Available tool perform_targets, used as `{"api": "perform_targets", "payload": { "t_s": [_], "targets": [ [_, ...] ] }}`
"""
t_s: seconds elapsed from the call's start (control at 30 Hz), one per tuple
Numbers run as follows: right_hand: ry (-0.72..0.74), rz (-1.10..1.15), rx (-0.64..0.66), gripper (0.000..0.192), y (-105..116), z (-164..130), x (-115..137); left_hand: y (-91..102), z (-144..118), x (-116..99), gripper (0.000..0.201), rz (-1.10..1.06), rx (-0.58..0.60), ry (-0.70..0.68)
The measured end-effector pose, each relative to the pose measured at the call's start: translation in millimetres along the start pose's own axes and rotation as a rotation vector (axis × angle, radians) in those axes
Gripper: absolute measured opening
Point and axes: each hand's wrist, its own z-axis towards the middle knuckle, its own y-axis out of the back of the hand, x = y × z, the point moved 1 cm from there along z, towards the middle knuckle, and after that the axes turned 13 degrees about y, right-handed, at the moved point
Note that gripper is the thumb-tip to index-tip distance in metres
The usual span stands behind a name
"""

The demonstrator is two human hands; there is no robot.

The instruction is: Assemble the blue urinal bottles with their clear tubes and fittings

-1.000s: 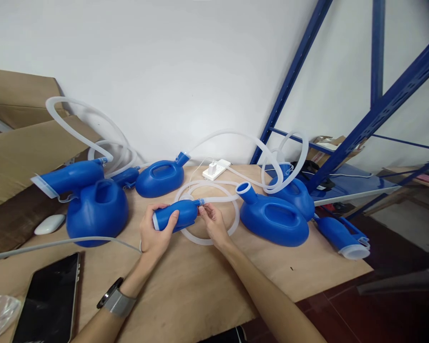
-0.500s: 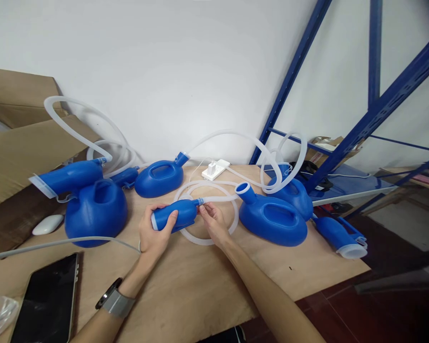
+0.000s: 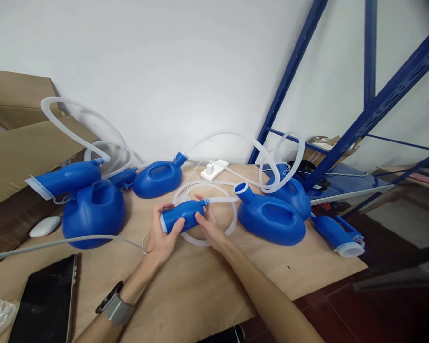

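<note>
Workbench of pale brown wood, seen from the head view. A blue plastic funnel-shaped cup with a white rim is held just above the bench near its middle, lying roughly level, wide end to the left. The left hand is wrapped around the wide end, thumb in front, fingers curled behind. The right hand is closed on the narrow end, thumb laid along the cup's side, fingertips near the joint where a translucent white flexible hose is attached. The hose is looped in a ring on the bench around and behind both hands.

Just right of the hands a blue plastic flat-bodied container with an open upturned spout is set on the bench, the hose loop touching its left side. Behind it a second blue container is seen with further hose coiled above. A blue oval container is placed behind the hands, near a white power strip. At far left a large blue jug with a long spout is stood beside a white computer mouse. A dark tablet is laid at the near left corner. A grey wristwatch is worn on the left wrist.
</note>
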Motion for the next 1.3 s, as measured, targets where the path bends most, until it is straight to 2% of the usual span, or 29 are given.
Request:
{"api": "perform_targets", "payload": {
  "t_s": [0.1,0.17,0.2,0.23,0.3,0.4,0.5,0.6,0.67,0.73,0.8,0.9,0.97,1.03,1.1,1.17,1.23,1.3],
  "targets": [
    [0.038,-0.004,-0.087,0.097,5,2,9,-6.3,4,2,0.076,-0.267,0.177,0.052],
    [0.105,0.026,-0.189,0.093,10,7,14,-6.6,10,3,0.074,-0.403,0.161,0.174],
    [0.139,0.039,-0.240,0.090,13,10,17,-5.6,13,4,0.070,-0.396,0.125,0.230],
    [0.165,0.046,-0.285,0.087,15,12,18,-4.3,16,5,0.063,-0.332,0.093,0.260],
    [0.193,0.030,-0.363,0.080,20,17,20,-1.9,20,6,0.047,-0.106,0.050,0.229],
    [0.195,-0.011,-0.463,0.078,26,20,20,-3.0,21,6,0.035,0.237,0.036,0.039],
    [0.187,-0.031,-0.490,0.078,28,22,18,-10.4,23,5,0.031,0.452,0.049,-0.092],
    [0.174,-0.037,-0.491,0.076,28,23,16,-19.4,34,3,0.034,0.538,0.047,-0.192],
    [0.161,-0.033,-0.494,0.078,29,24,15,-24.8,47,3,0.044,0.537,0.061,-0.220],
    [0.150,-0.025,-0.495,0.080,29,25,14,-29.7,62,4,0.065,0.533,0.139,-0.169],
    [0.148,-0.016,-0.498,0.080,30,26,12,-33.4,75,5,0.074,0.532,0.261,-0.111],
    [0.152,-0.001,-0.504,0.079,32,27,11,-33.2,84,4,0.056,0.511,0.337,-0.096],
    [0.152,0.012,-0.509,0.076,32,28,11,-28.3,85,2,0.039,0.493,0.302,-0.099],
    [0.156,0.029,-0.508,0.074,32,27,11,-21.1,84,-2,0.033,0.480,0.226,-0.083],
    [0.166,0.049,-0.500,0.073,31,26,13,-13.9,82,-6,0.038,0.373,0.132,-0.003],
    [0.179,0.071,-0.483,0.071,29,25,14,-9.1,81,-9,0.046,0.165,0.070,0.126],
    [0.193,0.085,-0.470,0.069,28,24,16,-7.5,80,-12,0.057,-0.038,0.039,0.234],
    [0.197,0.086,-0.462,0.067,27,23,16,-8.1,80,-15,0.064,-0.123,0.031,0.274]
  ]
}}
